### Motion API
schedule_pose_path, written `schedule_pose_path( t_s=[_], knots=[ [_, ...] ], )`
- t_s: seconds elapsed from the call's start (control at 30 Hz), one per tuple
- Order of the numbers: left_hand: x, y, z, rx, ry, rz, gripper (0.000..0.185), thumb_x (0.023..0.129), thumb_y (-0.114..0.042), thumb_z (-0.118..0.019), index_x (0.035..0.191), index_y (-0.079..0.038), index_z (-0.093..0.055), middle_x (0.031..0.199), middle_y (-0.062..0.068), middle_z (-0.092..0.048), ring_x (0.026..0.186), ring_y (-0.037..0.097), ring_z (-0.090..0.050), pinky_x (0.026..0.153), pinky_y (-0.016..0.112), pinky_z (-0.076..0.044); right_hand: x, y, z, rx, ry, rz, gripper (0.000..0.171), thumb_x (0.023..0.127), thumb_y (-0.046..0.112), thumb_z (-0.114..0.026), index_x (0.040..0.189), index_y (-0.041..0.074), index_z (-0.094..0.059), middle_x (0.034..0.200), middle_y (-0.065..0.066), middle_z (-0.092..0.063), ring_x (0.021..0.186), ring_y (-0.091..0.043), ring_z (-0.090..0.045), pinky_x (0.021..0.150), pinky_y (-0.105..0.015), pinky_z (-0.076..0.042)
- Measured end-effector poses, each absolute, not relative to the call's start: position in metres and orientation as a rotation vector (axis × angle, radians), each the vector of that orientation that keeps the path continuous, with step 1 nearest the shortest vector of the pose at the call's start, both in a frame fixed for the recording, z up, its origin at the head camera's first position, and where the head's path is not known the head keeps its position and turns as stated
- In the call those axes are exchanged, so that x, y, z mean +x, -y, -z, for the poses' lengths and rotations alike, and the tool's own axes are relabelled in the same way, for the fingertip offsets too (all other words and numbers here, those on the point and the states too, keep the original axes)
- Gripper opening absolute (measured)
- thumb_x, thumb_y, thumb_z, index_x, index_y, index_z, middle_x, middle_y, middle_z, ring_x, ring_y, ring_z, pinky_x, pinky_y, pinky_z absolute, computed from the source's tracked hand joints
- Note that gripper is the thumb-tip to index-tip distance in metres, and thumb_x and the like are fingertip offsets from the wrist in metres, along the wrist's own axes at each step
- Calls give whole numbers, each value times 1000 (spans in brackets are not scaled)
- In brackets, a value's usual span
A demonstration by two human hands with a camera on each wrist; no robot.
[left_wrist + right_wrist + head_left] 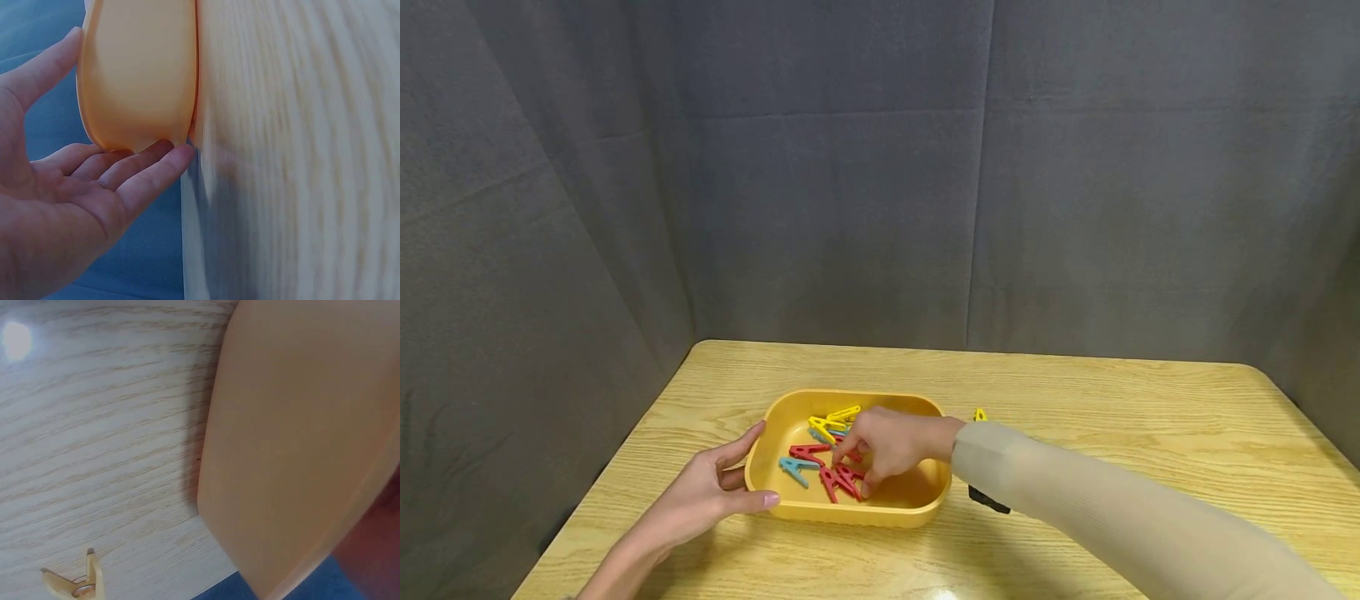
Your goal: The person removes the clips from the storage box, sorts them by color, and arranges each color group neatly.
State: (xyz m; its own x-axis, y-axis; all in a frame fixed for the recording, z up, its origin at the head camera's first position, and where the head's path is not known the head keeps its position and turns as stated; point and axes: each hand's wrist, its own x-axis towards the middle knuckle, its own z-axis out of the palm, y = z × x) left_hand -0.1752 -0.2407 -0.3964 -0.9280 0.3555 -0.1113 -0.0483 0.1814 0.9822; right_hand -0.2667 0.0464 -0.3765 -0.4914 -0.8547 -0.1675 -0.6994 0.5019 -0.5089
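Note:
A yellow-orange plastic tub (850, 517) sits on the wooden table and holds several pegs: red pegs (842, 479), yellow pegs (831, 419) and a blue peg (793, 468). My left hand (730, 479) lies open against the tub's left end, with the thumb on the front wall and the fingers straight. The left wrist view shows the same: the left hand (94, 181) has its fingertips touching the tub (137, 75). My right hand (857, 471) reaches into the tub, thumb and fingers curled down around a red peg in the pile.
One yellow peg (979, 414) lies on the table behind my right wrist; it shows as the yellow peg (72, 581) beside the tub's wall (300, 444). Grey cloth encloses the table (1112, 417) at the back and on both sides.

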Motion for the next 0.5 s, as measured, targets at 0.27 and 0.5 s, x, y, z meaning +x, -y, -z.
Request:
schedule_pose_path(
  t_s=[0.27, 0.5],
  knots=[
    [-175, 241, 395, 314, -2132, -1816, 104, 89, -8, -86, 167, -1, -19, 167, 29, -27, 137, 42, -54, 94, 37, -59, -267, -54, 376, -1270, -2388, 493, 50, 76, 22, -99, 122, 12, -79, 59, 9, -29, 55, -7, -26, 55, -24, -22],
    [-175, 241, 396, 305, -2146, -1806, 103, 89, -7, -86, 167, 0, -18, 166, 30, -28, 136, 42, -55, 93, 37, -59, -268, -57, 377, -1255, -2361, 467, 56, 75, 16, -99, 127, 12, -78, 78, 5, -54, 71, -7, -38, 63, -23, -29]
  ],
)
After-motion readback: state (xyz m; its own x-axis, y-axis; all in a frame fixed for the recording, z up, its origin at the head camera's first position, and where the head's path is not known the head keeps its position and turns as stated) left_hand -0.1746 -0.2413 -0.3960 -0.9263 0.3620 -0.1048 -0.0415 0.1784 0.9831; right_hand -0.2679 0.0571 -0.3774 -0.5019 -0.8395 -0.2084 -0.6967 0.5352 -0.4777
